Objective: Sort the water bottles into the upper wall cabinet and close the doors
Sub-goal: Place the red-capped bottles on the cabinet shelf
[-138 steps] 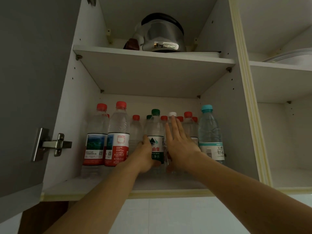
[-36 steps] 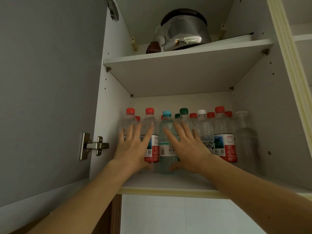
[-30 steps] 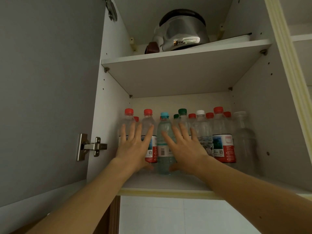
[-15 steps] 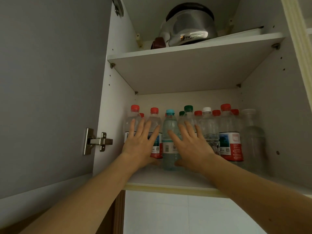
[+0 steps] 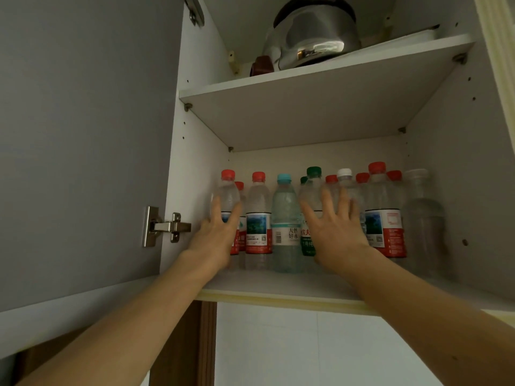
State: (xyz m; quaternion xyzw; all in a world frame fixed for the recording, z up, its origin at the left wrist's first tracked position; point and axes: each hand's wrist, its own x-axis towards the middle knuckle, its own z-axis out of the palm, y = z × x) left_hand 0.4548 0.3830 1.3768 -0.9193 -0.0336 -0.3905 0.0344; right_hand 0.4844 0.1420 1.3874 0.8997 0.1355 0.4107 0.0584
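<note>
Several water bottles stand upright in rows on the lower shelf (image 5: 278, 288) of the open wall cabinet. A light-blue-capped bottle (image 5: 285, 218) stands in the front row between my hands. My left hand (image 5: 220, 235) is spread flat against the red-capped bottle (image 5: 229, 190) at the far left. My right hand (image 5: 334, 232) lies open against the green-capped bottle (image 5: 313, 188) and the white-capped bottle (image 5: 345, 179). Neither hand grips anything. A red-labelled bottle (image 5: 386, 218) and a clear unlabelled bottle (image 5: 423, 218) stand at the right.
The grey cabinet door (image 5: 83, 135) hangs open on the left, with a metal hinge (image 5: 164, 227) at its inner edge. A steel kettle (image 5: 315, 34) sits on the upper shelf (image 5: 320, 79). White wall tiles (image 5: 306, 352) lie below the cabinet.
Both hands have moved apart: the left one slid from the second red-capped bottle to the leftmost, the right one shifted right off the blue-capped bottle. The blue-capped bottle now stands uncovered.
</note>
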